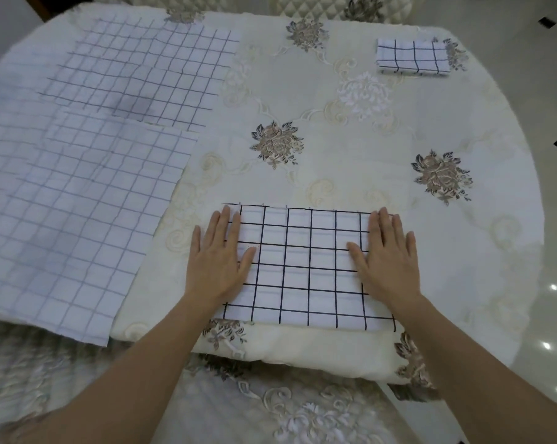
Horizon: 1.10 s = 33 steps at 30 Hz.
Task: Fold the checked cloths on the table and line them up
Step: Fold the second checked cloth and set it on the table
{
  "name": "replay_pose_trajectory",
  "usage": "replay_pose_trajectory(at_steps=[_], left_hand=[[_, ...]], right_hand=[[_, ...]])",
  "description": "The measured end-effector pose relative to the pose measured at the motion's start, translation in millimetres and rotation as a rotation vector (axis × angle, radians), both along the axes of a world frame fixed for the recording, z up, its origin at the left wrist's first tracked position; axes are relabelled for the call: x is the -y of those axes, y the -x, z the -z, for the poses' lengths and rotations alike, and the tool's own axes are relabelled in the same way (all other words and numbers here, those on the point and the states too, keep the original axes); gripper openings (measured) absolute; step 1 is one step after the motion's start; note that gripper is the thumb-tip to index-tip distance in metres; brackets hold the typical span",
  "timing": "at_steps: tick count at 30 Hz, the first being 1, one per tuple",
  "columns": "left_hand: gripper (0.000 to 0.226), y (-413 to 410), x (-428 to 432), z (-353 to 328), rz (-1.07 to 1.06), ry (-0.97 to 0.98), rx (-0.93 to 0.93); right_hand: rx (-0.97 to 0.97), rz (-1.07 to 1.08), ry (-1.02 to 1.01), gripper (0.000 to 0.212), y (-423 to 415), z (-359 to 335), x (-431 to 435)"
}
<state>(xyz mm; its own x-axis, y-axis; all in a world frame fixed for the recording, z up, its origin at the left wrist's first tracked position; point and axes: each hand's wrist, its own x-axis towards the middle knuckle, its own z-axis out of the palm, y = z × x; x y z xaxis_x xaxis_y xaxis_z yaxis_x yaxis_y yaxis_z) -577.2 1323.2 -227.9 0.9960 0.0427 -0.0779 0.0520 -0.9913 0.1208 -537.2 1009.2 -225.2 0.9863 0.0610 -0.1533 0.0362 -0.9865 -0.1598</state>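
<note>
Half-folded checked cloth [306, 267] near edge, small folded cloth [411, 56] far right, flat cloths [78, 174] left

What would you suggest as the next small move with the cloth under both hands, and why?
Probably fold the cloth once more, side to side: both hands, left and right, lie flat on it, and it is far larger than the finished folded cloth.

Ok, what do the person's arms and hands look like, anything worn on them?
Both are bare. The left hand and right hand show no gloves, rings or watch, and both forearms are uncovered up to the frame edge, with no sleeves in view.
</note>
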Motion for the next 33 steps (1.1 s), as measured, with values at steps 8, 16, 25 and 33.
replay_pose_trajectory(at_steps=[8,16,25,33], left_hand=[[0.066,33.4,-7.2,-18.9,-0.189,0.027,0.032],[0.04,67.3,-1.9,-41.2,-0.563,0.16,0.07],[0.038,75.4,26.4,-43.0,-0.752,0.201,-0.019],[0.038,75.8,35.0,-42.0,-0.876,0.303,-0.007]], right_hand=[[0.005,-0.057,-0.019,0.072,-7.9,-19.6,-7.7],[0.076,-0.799,-0.046,0.045,-62.6,-57.8,-93.1],[-0.107,-1.541,0.193,0.05,-104.2,-78.3,-219.1],[-0.16,-1.769,0.306,0.048,-120.6,-65.2,-266.7]])
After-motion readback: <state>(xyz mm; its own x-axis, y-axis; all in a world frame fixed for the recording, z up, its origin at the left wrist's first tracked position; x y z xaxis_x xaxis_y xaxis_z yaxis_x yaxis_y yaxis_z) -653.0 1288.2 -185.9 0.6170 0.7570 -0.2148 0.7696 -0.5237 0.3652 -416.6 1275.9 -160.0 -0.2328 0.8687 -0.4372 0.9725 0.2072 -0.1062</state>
